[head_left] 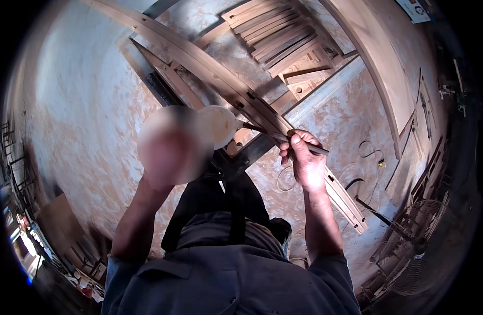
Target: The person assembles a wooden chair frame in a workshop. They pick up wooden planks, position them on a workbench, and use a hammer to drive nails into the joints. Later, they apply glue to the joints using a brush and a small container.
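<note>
A blurred patch covers my left hand (173, 152), so its fingers do not show. Right beside it is a round whitish tub or dish (219, 126), pale yellow inside; whether the hand grips it is hidden. My right hand (307, 157) is closed, thumb against fingers, around a thin dark stick-like tool (316, 149). The tool slants up and left, its far end close to the tub's rim. Beneath it a long wooden beam (199, 60) with dark slots runs diagonally from the upper left to the lower right, passing under my right hand.
Several wooden slats (275, 34) lie stacked beyond the beam. A wide curved-looking board (380, 63) stands at the right. On the lower right is a round wire-caged fan (417, 252). A thin cord (367, 149) loops over the mottled floor (89, 115).
</note>
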Available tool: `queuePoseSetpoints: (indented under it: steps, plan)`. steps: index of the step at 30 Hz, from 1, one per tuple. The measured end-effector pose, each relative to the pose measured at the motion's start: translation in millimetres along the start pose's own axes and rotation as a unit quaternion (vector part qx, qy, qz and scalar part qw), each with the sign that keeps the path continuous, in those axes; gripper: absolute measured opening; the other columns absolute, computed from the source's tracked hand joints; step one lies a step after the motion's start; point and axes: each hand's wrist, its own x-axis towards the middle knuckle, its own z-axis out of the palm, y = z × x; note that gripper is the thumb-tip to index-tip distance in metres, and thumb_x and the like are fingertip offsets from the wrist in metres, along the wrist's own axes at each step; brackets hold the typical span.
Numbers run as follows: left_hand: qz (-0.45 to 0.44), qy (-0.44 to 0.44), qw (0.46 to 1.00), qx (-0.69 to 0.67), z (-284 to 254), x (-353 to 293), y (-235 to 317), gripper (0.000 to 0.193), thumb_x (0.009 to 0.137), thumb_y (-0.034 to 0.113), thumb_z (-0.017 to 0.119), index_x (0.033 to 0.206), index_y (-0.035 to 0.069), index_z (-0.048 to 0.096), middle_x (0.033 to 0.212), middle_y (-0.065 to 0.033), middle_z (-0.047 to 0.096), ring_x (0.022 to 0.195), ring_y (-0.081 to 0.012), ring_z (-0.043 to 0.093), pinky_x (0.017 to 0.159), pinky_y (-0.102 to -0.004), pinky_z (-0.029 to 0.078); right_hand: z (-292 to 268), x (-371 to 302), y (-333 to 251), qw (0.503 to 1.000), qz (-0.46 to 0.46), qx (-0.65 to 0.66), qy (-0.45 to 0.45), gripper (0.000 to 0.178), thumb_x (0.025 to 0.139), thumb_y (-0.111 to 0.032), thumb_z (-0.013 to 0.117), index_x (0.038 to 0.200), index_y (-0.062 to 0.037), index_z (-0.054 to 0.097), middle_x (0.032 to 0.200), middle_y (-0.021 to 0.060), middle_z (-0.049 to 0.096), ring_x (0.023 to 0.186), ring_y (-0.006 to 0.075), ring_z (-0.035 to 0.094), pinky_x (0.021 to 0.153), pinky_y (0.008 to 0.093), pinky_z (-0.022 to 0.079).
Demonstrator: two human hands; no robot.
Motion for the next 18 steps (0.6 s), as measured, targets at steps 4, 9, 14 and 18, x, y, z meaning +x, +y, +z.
queuePoseSetpoints:
  steps: [4, 9, 14, 18]
  plan:
    - [0.000, 0.045, 0.999, 0.019, 6.2, -8.7, -27.8, 0.057, 0.088, 0.016, 0.071, 0.138, 0.003, 0.046, 0.132, -0.0121, 0.056, 0.121, -0.0243, 0.057, 0.100, -0.0356, 0.049, -0.2, 19.9, 0.9, 0.998, -0.005, 0.058, 0.002, 0.030, 0.096, -0.019, 0.066, 0.112, 0.0056, 0.062, 0.082, 0.0103, 0.067, 0.068, 0.0145, 0.063, 0.056, 0.0258, 0.053]
    - [-0.031, 0.124, 0.991, 0.047, 3.4, -24.2, -45.4, 0.032, 0.086, 0.013, 0.069, 0.115, 0.003, 0.061, 0.109, -0.0115, 0.065, 0.099, -0.0244, 0.065, 0.084, -0.0363, 0.053, 13.2, 42.5, 4.9, 0.990, -0.040, -0.138, 0.001, 0.023, 0.093, -0.011, 0.070, 0.109, 0.0046, 0.066, 0.086, 0.0081, 0.068, 0.067, 0.0116, 0.061, 0.056, 0.0231, 0.050]
    - [-0.249, 0.066, 0.966, 0.035, -23.2, -10.9, -18.5, 0.019, 0.083, 0.009, 0.064, 0.068, 0.002, 0.056, 0.068, -0.0147, 0.060, 0.060, -0.0331, 0.061, 0.056, -0.0427, 0.050, 22.8, 57.9, 13.0, 0.931, -0.125, -0.339, -0.042, 0.014, 0.089, -0.004, 0.071, 0.101, 0.0023, 0.071, 0.092, 0.0075, 0.070, 0.078, 0.0138, 0.066, 0.067, 0.0266, 0.053]
    - [-0.257, 0.089, 0.962, 0.023, -23.0, -29.6, -23.5, 0.021, 0.084, 0.006, 0.061, 0.065, -0.001, 0.054, 0.065, -0.0175, 0.058, 0.057, -0.0373, 0.058, 0.054, -0.0439, 0.047, 34.4, 65.2, 7.9, 0.855, -0.250, -0.444, -0.092, 0.014, 0.084, 0.000, 0.072, 0.097, -0.0014, 0.072, 0.094, 0.0131, 0.071, 0.083, 0.0244, 0.070, 0.071, 0.0321, 0.055]
